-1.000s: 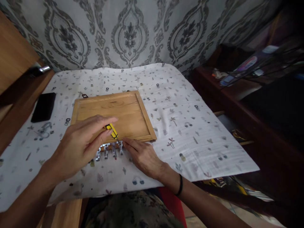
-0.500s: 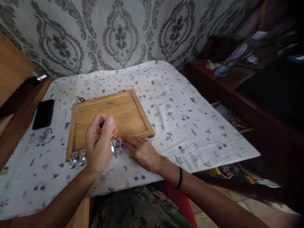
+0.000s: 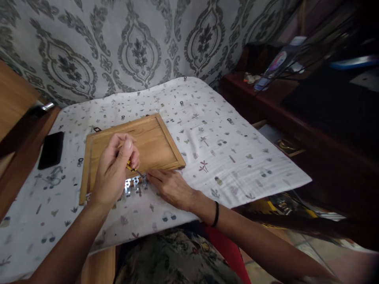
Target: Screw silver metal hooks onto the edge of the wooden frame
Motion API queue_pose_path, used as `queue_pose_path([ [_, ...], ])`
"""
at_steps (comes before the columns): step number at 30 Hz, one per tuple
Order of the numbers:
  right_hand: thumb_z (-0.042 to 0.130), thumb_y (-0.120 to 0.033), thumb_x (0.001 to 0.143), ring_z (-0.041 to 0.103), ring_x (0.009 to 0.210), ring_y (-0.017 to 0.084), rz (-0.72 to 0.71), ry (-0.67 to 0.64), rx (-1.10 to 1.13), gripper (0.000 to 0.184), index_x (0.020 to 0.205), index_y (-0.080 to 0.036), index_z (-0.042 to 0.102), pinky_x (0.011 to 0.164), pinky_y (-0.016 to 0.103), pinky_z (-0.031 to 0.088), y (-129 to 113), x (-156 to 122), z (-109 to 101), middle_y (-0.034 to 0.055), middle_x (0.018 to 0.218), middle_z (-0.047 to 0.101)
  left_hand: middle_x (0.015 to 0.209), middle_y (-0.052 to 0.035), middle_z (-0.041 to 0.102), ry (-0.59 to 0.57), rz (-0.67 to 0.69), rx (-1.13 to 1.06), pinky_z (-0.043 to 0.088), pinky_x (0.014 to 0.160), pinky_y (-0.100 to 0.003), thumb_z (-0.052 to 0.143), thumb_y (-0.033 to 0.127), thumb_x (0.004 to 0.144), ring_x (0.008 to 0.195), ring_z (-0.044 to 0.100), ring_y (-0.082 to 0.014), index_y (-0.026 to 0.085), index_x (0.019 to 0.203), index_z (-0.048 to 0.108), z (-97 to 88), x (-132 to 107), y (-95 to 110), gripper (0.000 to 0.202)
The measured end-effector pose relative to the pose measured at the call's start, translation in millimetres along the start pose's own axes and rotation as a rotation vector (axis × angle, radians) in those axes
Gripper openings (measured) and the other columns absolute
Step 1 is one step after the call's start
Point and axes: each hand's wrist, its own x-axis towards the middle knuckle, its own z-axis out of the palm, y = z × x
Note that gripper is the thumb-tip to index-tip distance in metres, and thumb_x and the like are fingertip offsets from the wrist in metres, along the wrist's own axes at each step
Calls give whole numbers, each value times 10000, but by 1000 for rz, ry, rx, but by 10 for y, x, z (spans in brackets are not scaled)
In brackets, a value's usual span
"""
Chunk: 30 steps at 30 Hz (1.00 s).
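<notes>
A wooden board with a raised frame [image 3: 154, 136] lies on a patterned white cloth [image 3: 225, 157]. Several shiny metal hooks [image 3: 135, 184] line its near edge. My left hand [image 3: 114, 171] is closed around a small yellow-handled screwdriver [image 3: 130, 167], whose tip points down at the hooks. My right hand [image 3: 170, 187] rests on the cloth beside the hooks, fingers stretched forward and pressing against the board's near edge. A dark band circles my right wrist.
A black phone [image 3: 51, 150] lies on the cloth at the left, with small metal parts [image 3: 55, 175] near it. A wooden cabinet edge [image 3: 17, 114] stands at the left. A dark wooden shelf [image 3: 284, 114] with clutter runs along the right.
My left hand turned from a flat, open-fingered pose into a tight grip round the screwdriver and shifted slightly left. The view drifted so the board sits further left. My right hand stayed put.
</notes>
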Motion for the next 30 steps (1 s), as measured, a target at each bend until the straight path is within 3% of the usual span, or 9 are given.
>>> queue_pose_path([
  [6,550,-40,940,673,1034,247,1,-18,24,312,1245,-66,610,851,374,573,2,-1,-7,175,1288,663,506,97,298,81,64,-74,211,421,-190,745,489,863,434,229,-57,186,746,554,101,-38,-61,377],
  [8,534,-26,934,673,1029,240,13,-41,36,335,1256,-79,607,847,366,573,2,4,-18,172,1303,655,475,105,278,-38,50,-78,175,408,-194,683,500,911,411,190,-57,186,754,564,77,5,-74,370],
  [12,522,-12,921,671,1019,222,38,-83,58,346,1240,-105,617,846,341,567,-2,14,-39,147,1262,671,464,98,314,-418,-48,-31,192,416,-194,606,431,975,409,204,-59,177,804,598,-14,83,-56,307],
  [14,535,-12,912,672,1014,225,47,-96,59,342,1230,-108,620,834,337,568,-6,16,-47,139,1236,681,473,96,325,-481,-62,-6,204,430,-190,588,389,991,420,216,-59,175,837,609,-34,85,-57,264],
  [16,543,-11,907,675,1014,227,52,-97,62,350,1235,-108,618,812,337,576,-9,14,-49,144,1246,676,498,91,345,-413,-45,-1,230,444,-185,580,395,997,436,250,-60,179,861,606,-22,66,-76,257],
  [19,535,-4,903,680,1040,233,40,-90,57,372,1252,-101,616,831,348,588,-6,7,-33,159,1310,656,544,80,387,-186,13,-35,286,457,-181,626,468,962,458,312,-63,187,849,586,32,33,-122,306],
  [23,526,8,891,689,1079,235,33,-56,34,426,1296,-97,601,877,348,590,8,-6,14,158,1331,662,507,100,308,11,74,-118,219,403,-174,716,557,867,422,224,-54,184,758,558,81,38,-152,420],
  [26,526,8,888,696,1073,230,30,-34,28,436,1301,-108,601,865,341,594,14,-13,37,155,1317,673,469,112,247,-65,50,-152,177,385,-175,695,594,866,394,168,-52,185,744,564,62,71,-138,447],
  [30,523,9,885,696,1073,236,30,-25,27,418,1277,-104,616,850,344,600,13,-13,30,159,1317,674,439,113,246,-291,-23,-170,152,381,-183,629,600,913,376,134,-51,186,740,560,-18,116,-104,454],
])
